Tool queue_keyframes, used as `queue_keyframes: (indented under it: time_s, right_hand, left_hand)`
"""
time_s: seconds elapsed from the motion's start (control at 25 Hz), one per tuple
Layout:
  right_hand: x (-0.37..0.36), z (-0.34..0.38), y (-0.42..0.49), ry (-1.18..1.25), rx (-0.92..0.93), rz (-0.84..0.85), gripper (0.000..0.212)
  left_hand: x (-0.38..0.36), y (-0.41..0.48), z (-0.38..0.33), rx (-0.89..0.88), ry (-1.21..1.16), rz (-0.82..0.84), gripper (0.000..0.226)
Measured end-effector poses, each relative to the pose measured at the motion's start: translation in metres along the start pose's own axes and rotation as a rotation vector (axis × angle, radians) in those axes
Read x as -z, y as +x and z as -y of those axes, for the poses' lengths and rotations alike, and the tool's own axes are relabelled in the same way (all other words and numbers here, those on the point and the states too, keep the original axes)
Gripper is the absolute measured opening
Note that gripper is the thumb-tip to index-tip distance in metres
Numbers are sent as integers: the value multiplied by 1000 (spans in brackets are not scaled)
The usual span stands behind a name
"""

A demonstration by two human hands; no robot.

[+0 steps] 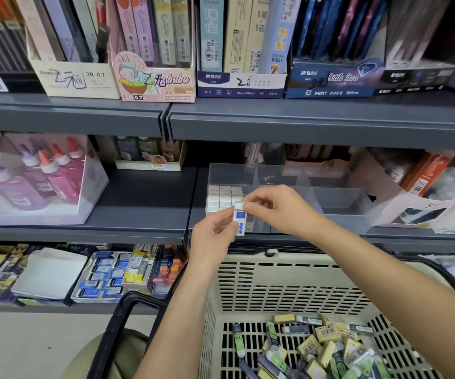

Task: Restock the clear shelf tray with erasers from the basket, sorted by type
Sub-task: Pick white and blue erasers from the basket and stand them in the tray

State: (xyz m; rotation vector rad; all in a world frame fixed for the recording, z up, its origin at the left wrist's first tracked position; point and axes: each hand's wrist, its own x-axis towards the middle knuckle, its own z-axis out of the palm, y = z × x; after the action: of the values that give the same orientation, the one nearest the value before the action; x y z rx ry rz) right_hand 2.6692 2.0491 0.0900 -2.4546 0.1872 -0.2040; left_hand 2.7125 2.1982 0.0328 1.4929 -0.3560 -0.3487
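**When Two Hands Hold One Eraser**

While both hands pinch it, the white-and-blue eraser [239, 218] hangs just in front of the clear tray [330, 198], above the basket [289, 262]. The left hand [212, 236] holds its bottom and the right hand [275, 206] nips its top. A loose pinch could drop it — or a bump could knock over the neat white rows [223, 196]. The see-through walls are hard to spot, and the hands hide the front slot.
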Motion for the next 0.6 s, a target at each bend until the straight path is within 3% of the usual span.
queue_keyframes:
  time_s: [0.12, 0.36, 0.6]
  right_hand:
    - [6, 2, -2, -49, -2, 30, 10]
    - [29, -9, 16, -119, -124, -223, 10]
    - [19, -16, 31, -146, -177, -206, 16]
  left_hand:
    - [-2, -3, -2, -37, 14, 7, 32]
    - [9, 2, -1, -122, 73, -367, 21]
    - [9, 8, 9, 18, 220, -242, 41]
